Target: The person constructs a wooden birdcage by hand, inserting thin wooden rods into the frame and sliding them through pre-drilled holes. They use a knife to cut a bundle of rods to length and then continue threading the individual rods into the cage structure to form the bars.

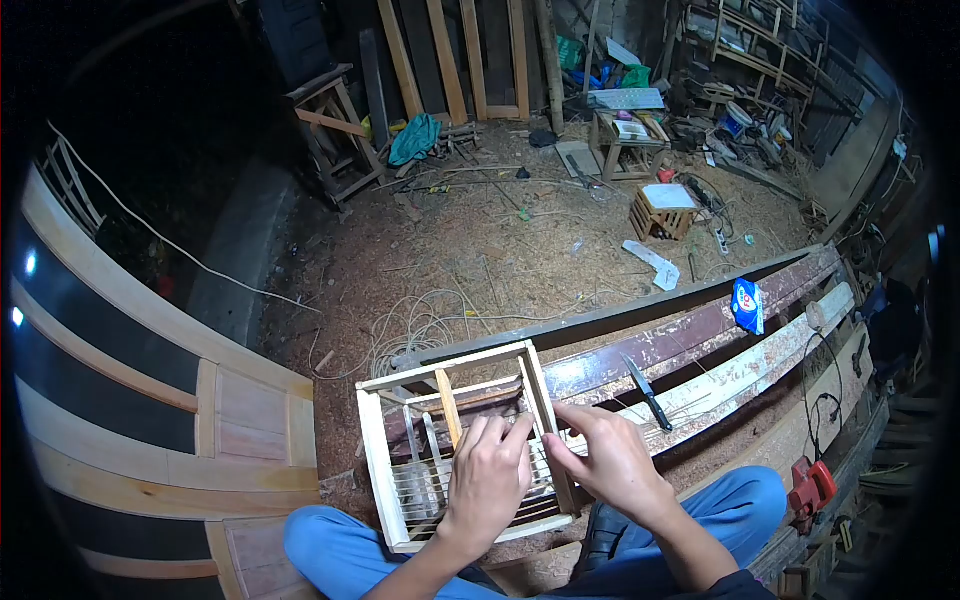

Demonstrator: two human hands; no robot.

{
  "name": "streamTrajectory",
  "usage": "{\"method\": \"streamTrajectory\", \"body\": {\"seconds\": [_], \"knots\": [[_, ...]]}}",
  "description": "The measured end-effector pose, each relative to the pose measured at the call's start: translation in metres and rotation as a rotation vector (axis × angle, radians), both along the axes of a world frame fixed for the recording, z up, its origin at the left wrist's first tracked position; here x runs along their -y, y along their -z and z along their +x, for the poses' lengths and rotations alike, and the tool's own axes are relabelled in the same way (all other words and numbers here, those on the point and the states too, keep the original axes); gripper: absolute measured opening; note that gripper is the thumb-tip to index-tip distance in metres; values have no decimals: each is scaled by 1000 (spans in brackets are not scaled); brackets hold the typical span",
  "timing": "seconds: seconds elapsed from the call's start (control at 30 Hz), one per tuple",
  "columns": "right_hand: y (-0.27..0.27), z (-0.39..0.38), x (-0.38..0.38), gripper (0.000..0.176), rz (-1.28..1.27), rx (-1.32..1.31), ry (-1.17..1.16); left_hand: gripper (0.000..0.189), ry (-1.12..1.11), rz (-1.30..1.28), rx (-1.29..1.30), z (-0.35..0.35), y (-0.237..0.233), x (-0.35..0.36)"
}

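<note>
In front of my seat stands a small wooden cage of pale slats, with thin rods strung across its lower part. My left hand reaches over the cage near its right side, fingers curled and pressed together; what they pinch is hidden. My right hand is at the cage's right rail, thumb and forefinger closed about its edge. A knife with a black handle lies on the bench to the right, beside several thin sticks.
The plank bench runs off to the right, bearing a blue packet. A red power tool sits at right. Panelled wooden doors lie at left. Coiled cane strips, a slatted crate and shavings cover the ground ahead.
</note>
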State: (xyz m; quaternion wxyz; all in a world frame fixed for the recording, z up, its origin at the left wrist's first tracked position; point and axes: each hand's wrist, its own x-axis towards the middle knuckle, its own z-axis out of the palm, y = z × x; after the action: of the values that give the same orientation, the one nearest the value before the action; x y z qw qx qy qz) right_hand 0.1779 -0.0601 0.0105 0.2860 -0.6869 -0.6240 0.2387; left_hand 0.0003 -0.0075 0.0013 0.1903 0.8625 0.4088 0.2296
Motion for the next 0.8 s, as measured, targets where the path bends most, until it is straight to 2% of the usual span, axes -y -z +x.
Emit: {"method": "streamTrajectory", "body": {"seconds": [0.23, 0.3, 0.8], "knots": [[3, -1, -3, 41, 17, -5, 14, 33, -40, 25, 11, 0, 6, 0], [10, -1, -3, 41, 98, -35, 16, 32, -51, 30, 3, 1, 5, 1], [-1, -2, -9, 39, -13, -140, 49, 24, 59, -37, 51, -9, -3, -3]]}}
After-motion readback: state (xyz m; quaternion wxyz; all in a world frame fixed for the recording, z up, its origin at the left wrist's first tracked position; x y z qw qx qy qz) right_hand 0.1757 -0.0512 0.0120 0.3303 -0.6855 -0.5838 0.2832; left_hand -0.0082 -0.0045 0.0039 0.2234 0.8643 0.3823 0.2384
